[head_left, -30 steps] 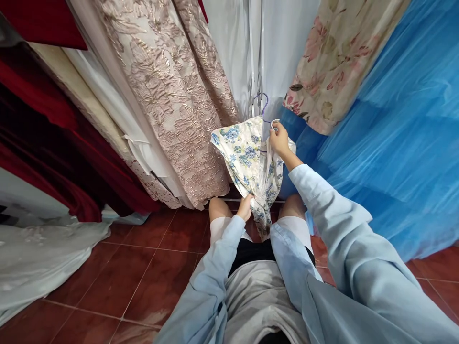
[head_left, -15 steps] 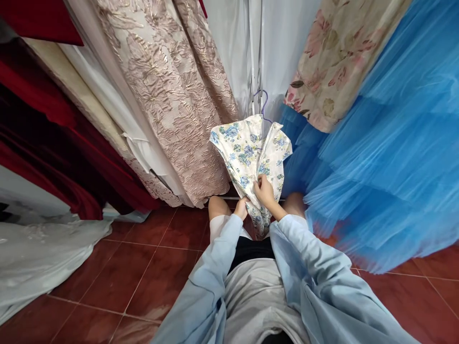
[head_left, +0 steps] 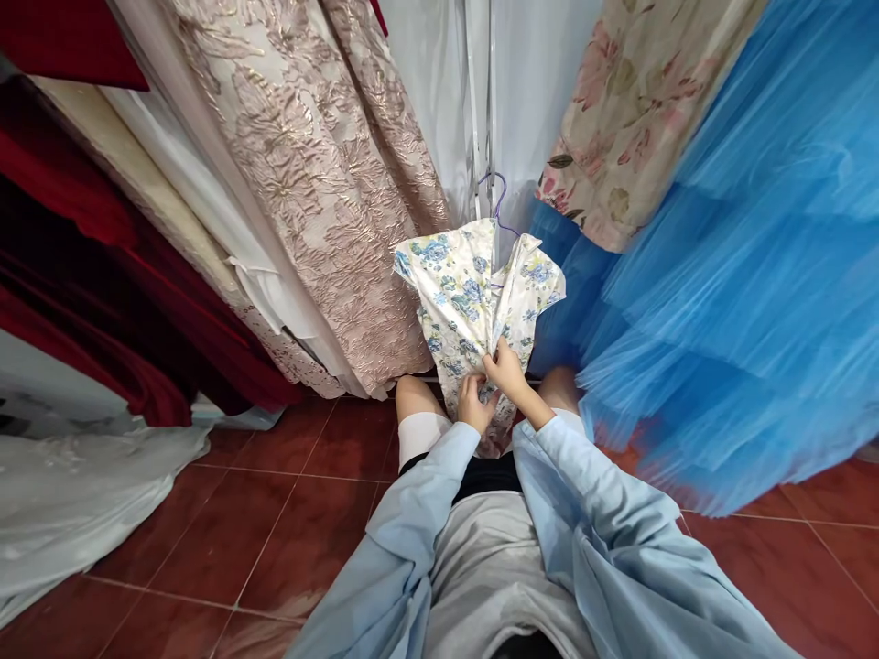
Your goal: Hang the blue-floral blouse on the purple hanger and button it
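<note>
A white short-sleeved blouse (head_left: 457, 297) with blue flowers hangs from a purple hanger (head_left: 504, 206) in front of me, its collar parted at the neck. With fingers pinched, my right hand (head_left: 506, 368) grips the front edge of the blouse at the bottom of the neck opening. Just below and to the left, my left hand (head_left: 475, 403) is on the blouse front with its fingers bent against the cloth. The lower part of the blouse drops between my knees, partly covered by my hands.
Left of the blouse hangs a pink brocade cloth (head_left: 322, 201), with dark red garments (head_left: 103, 229) farther left. Blue tulle (head_left: 742, 302) spreads on the right beside a beige floral cloth (head_left: 618, 137). White cloth (head_left: 542, 82) hangs behind. The floor has red tiles (head_left: 267, 522).
My left hand has moved right from the blouse's left edge to its front, close to my right hand. The blouse's shoulders now spread slightly wider. My right hand keeps its hold.
</note>
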Demonstrator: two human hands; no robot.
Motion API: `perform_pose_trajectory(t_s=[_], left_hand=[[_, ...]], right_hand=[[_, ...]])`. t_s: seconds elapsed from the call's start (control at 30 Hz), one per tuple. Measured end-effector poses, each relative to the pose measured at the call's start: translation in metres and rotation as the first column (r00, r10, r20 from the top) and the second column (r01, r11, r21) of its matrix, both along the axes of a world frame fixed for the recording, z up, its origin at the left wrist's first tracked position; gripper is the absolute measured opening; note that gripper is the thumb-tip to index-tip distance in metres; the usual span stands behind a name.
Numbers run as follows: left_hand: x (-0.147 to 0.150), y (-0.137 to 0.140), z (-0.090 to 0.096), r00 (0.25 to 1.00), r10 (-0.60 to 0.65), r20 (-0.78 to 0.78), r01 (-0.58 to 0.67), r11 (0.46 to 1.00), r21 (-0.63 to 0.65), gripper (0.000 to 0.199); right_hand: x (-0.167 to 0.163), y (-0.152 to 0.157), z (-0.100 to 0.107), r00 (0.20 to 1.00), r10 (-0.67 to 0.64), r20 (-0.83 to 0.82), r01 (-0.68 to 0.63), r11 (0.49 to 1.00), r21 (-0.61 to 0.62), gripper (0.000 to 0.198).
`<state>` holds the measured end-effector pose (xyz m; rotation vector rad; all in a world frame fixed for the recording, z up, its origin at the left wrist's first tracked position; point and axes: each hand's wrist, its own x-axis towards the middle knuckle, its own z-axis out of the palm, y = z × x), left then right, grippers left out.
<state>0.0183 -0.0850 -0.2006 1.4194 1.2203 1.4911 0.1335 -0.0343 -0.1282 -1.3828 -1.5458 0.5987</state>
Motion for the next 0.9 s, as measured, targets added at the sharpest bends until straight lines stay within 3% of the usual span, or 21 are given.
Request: perform_pose_trajectory(t_s=[0.13, 0.33, 0.47, 0.7, 0.9], left_hand=[[0.003, 0.005, -0.004, 0.999, 0.008, -0.042, -0.011, 0.997, -0.074, 0.009], [-0.004, -0.005, -0.016, 0.991, -0.01, -0.133, -0.003, 0.995, -0.097, 0.016], [-0.002, -0.009, -0.023, 0.986, -0.014, -0.168, 0.0, 0.996, -0.085, 0.022], [0.0, -0.007, -0.03, 0.975, -0.019, -0.223, 0.001, 0.997, -0.079, 0.028], [0.0, -0.009, -0.033, 0.958, -0.066, -0.279, 0.033, 0.992, -0.121, 0.025]], right_hand=[[0.0, -0.008, -0.003, 0.998, -0.006, -0.059, 0.006, 1.0, -0.007, 0.016], [-0.005, -0.052, -0.045, 0.984, -0.067, -0.166, 0.058, 0.997, -0.06, 0.028], [-0.006, -0.069, -0.064, 0.988, -0.044, -0.149, 0.032, 0.996, -0.087, 0.021], [0.003, -0.063, -0.064, 0.988, 0.0, -0.155, -0.025, 0.987, -0.158, 0.022], [0.009, -0.068, -0.061, 0.948, 0.023, -0.318, -0.113, 0.957, -0.268, 0.03]])
